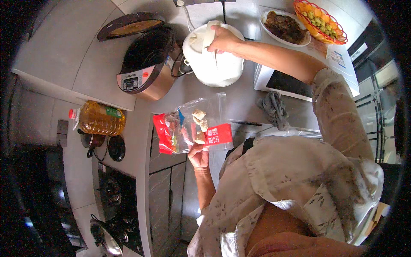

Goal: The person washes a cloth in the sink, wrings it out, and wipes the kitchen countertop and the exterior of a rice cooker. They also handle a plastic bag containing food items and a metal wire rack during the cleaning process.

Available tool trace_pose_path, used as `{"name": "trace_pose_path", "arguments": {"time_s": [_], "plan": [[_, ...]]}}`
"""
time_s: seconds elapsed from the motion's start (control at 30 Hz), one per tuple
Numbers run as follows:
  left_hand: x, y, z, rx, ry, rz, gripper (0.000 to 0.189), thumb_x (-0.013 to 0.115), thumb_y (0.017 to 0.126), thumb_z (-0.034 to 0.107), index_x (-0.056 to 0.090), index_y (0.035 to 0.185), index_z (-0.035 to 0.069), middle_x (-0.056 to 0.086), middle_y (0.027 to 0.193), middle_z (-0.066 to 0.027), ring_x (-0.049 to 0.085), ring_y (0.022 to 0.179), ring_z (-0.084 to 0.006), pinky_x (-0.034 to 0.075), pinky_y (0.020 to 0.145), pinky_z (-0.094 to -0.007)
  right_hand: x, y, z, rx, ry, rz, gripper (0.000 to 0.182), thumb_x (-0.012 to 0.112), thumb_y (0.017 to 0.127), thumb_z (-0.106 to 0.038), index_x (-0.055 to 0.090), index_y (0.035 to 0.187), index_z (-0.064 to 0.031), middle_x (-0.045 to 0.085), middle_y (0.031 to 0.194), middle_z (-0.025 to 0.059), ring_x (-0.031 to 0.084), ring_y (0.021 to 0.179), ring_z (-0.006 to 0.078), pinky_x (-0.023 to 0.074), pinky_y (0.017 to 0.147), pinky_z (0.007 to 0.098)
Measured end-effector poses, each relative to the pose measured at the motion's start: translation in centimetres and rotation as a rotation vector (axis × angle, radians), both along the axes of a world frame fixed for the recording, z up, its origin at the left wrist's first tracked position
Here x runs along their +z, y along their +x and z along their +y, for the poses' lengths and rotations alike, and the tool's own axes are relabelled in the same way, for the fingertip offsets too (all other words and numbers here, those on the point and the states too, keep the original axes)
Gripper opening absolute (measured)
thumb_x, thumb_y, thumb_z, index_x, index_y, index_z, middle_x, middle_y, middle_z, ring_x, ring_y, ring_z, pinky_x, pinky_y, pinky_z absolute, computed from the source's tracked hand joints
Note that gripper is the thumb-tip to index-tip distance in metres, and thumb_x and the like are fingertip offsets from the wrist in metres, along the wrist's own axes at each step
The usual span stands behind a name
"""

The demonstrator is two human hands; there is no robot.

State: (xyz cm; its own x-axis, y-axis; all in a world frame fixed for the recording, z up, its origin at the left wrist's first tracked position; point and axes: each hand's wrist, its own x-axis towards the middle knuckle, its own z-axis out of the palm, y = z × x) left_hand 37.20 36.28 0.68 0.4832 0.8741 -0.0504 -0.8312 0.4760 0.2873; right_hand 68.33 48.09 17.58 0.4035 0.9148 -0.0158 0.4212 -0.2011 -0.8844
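Observation:
My left hand (198,156) grips the lower edge of a clear plastic zip bag (215,107) with red printed panels. Inside the bag are several pale, lumpy pieces of food (199,123). The bag is held in front of the counter, short of the white rice cooker (214,75). On top of that cooker, my right hand (224,40) has its fingers around the handle (209,35). Its lid looks closed, so the inside is hidden.
Left of it stands a second rice cooker (154,80), lid raised. A microwave oven (261,78) at right carries a dish of dark food (266,13) and a fruit basket (337,41). A grey cloth (274,109), an oil bottle (102,119) and a gas hob (131,192) lie around.

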Motion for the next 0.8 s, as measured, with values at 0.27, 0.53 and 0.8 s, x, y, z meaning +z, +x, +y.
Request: {"name": "trace_pose_path", "arguments": {"time_s": [0.27,0.53,0.8], "plan": [[-1.8,-0.7,0.6,-0.046,0.045,-0.056,0.096,0.043,0.055,-0.016,0.02,0.139,0.026,0.022,0.143,-0.0093,0.046,0.11,-0.0268,0.044,0.089,-0.0443,-1.6,-0.5,-0.2,-0.028,0.017,-0.077,0.09,0.067,0.061,0.004,0.022,0.137,-0.0073,0.055,0.1,0.0137,0.057,0.071,0.019,0.0504,0.058,0.0294],[-2.5,-1.3,0.5,-0.07,0.054,-0.095,0.094,0.043,0.055,-0.016,0.024,0.138,0.025,0.02,0.143,-0.0093,0.044,0.111,-0.0261,0.04,0.094,-0.0456,-0.2,-0.4,-0.8,0.099,-0.009,0.053,0.087,0.067,0.061,0.008,0.025,0.136,-0.0061,0.059,0.081,0.0112,0.053,0.054,0.0125,0.046,0.047,0.0267],[-2.3,-2.1,1.5,-0.232,0.172,-0.222,0.093,0.042,0.055,-0.013,0.022,0.138,0.022,0.018,0.143,-0.0125,0.034,0.122,-0.0345,0.045,0.089,-0.0493,4.5,-0.5,0.7,0.164,-0.348,0.27,0.019,0.071,0.069,-0.01,0.059,0.072,0.0043,0.058,0.066,0.0149,0.049,0.049,0.0201,0.0375,0.038,0.0316]]}}
